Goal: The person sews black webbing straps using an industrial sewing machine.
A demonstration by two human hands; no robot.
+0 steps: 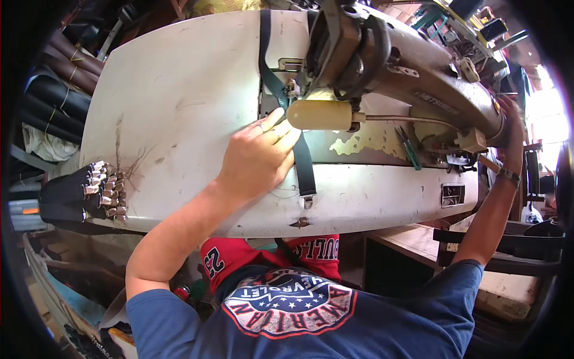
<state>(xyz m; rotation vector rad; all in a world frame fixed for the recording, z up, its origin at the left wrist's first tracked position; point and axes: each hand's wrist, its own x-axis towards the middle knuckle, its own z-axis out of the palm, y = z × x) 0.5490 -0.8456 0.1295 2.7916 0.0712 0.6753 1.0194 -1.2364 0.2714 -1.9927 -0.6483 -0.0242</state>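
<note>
A pale, worn surface (173, 78) fills the head view, with a sewing machine (430, 99) standing on it. The dark strap (304, 161) passes beneath the machine's needle end, its metal clip (307, 201) on the machine's near side. Your left grip (258, 151) rests on the strap, fingers gathered beside the needle end; I cannot tell whether it pinches the webbing or only presses it flat. Your right grip (512, 122) is at the machine's far right end, its closure partly hidden. Fingertips this near could be struck if the needle ran while they slid inward. Uneven left-hand pressure could skew the strap; vibration could shift the green snips (410, 148) under the machine's arm.
</note>
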